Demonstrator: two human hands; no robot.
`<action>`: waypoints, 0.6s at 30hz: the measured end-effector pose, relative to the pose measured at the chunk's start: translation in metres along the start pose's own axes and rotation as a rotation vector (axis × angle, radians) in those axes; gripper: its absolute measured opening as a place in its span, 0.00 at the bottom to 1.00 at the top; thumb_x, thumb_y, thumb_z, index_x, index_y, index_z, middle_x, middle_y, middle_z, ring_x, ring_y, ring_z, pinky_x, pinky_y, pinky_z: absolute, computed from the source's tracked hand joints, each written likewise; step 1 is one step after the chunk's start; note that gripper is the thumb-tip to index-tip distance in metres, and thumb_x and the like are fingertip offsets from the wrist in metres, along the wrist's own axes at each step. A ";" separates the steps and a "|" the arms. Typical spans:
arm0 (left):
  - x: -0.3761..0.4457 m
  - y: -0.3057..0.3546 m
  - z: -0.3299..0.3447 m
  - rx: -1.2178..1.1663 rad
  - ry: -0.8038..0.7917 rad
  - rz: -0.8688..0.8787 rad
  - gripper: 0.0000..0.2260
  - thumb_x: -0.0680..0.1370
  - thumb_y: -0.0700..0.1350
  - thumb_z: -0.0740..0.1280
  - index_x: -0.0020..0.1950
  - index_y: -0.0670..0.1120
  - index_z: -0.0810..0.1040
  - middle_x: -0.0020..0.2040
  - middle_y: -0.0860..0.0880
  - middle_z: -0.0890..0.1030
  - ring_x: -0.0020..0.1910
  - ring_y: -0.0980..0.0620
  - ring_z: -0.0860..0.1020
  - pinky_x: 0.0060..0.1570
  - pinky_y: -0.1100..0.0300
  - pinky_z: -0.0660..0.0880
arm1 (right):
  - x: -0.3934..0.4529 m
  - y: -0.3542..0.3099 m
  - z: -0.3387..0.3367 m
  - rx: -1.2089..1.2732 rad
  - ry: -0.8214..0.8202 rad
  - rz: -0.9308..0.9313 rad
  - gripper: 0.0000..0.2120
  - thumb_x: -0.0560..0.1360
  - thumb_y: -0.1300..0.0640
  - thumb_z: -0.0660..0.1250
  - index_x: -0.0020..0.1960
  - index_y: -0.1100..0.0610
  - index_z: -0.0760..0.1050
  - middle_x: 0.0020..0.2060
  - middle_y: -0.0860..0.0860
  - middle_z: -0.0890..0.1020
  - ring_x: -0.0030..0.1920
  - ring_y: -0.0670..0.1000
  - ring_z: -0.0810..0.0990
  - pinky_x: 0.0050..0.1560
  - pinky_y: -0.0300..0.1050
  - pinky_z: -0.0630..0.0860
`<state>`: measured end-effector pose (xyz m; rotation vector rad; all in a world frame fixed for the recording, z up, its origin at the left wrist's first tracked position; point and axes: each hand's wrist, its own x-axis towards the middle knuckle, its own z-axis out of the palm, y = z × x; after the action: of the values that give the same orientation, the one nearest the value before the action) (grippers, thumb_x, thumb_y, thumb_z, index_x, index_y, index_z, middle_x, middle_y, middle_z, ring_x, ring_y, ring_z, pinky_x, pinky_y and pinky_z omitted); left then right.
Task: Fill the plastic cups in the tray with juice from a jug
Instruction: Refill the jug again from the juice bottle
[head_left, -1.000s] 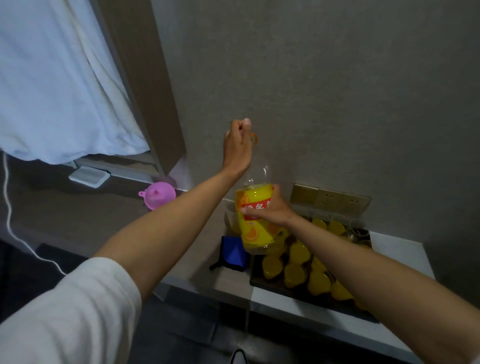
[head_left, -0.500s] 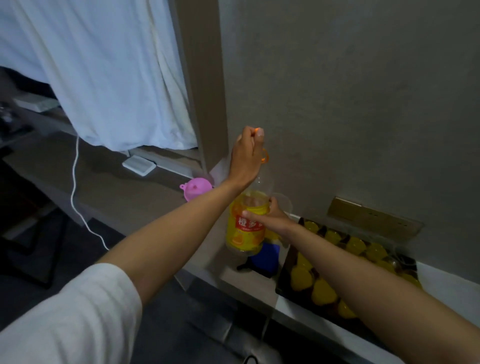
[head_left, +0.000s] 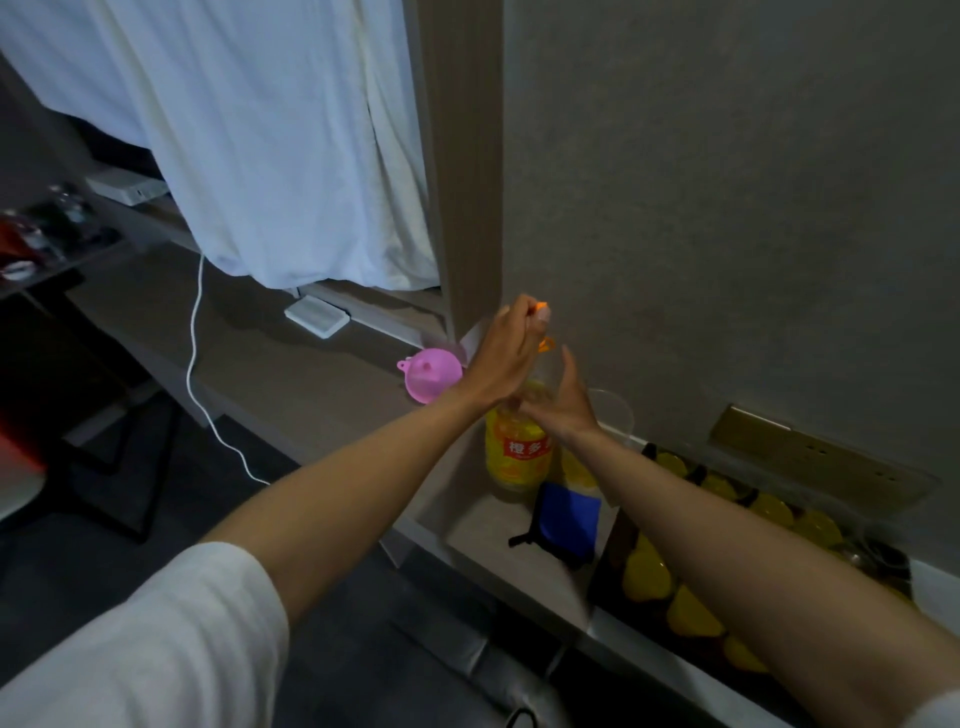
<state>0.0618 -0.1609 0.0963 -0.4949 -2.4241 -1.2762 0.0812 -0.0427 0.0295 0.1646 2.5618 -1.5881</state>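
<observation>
A juice bottle (head_left: 518, 454) with a yellow-and-red label stands on the counter, left of the dark tray (head_left: 607, 564). My left hand (head_left: 511, 351) grips the orange cap and handle at its top. My right hand (head_left: 569, 402) lies against the bottle's shoulder with the thumb raised off it; its fingers are blurred. In the tray stand several plastic cups (head_left: 644, 571) holding yellow juice; my right forearm hides part of them. A clear plastic jug (head_left: 615, 415) stands behind the bottle by the wall.
A pink funnel (head_left: 428, 376) lies on the counter left of the bottle. A blue pouch (head_left: 566, 519) sits in front, between bottle and tray. A white cable (head_left: 195, 332) and white box (head_left: 317, 317) lie further left under the curtain. A brass socket plate (head_left: 810, 457) is on the wall.
The bottle has come down from mid-air over the tray to the counter at the tray's left. My right hand loosened from the bottle's body, thumb now lifted. The view swung left.
</observation>
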 end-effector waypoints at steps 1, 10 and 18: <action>-0.001 -0.003 0.001 0.017 -0.023 0.008 0.10 0.86 0.45 0.57 0.49 0.42 0.71 0.41 0.43 0.77 0.40 0.53 0.73 0.42 0.60 0.71 | 0.003 0.000 0.001 -0.026 0.008 -0.008 0.67 0.54 0.33 0.81 0.82 0.44 0.47 0.80 0.54 0.61 0.78 0.59 0.63 0.73 0.61 0.69; -0.012 -0.026 0.009 0.083 -0.201 0.068 0.10 0.87 0.49 0.53 0.51 0.45 0.68 0.41 0.51 0.72 0.40 0.51 0.73 0.43 0.52 0.71 | 0.021 0.016 0.009 -0.115 -0.034 -0.107 0.48 0.56 0.36 0.81 0.72 0.39 0.64 0.66 0.46 0.76 0.66 0.54 0.76 0.62 0.60 0.78; -0.015 -0.041 0.013 0.273 -0.205 0.170 0.18 0.86 0.52 0.52 0.62 0.40 0.71 0.47 0.46 0.75 0.41 0.52 0.72 0.42 0.53 0.75 | 0.019 0.024 0.016 -0.143 -0.040 -0.104 0.51 0.58 0.39 0.80 0.75 0.43 0.61 0.70 0.50 0.73 0.71 0.59 0.71 0.69 0.63 0.72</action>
<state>0.0542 -0.1739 0.0534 -0.7643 -2.6041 -0.8445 0.0673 -0.0463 -0.0019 -0.0142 2.6798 -1.4175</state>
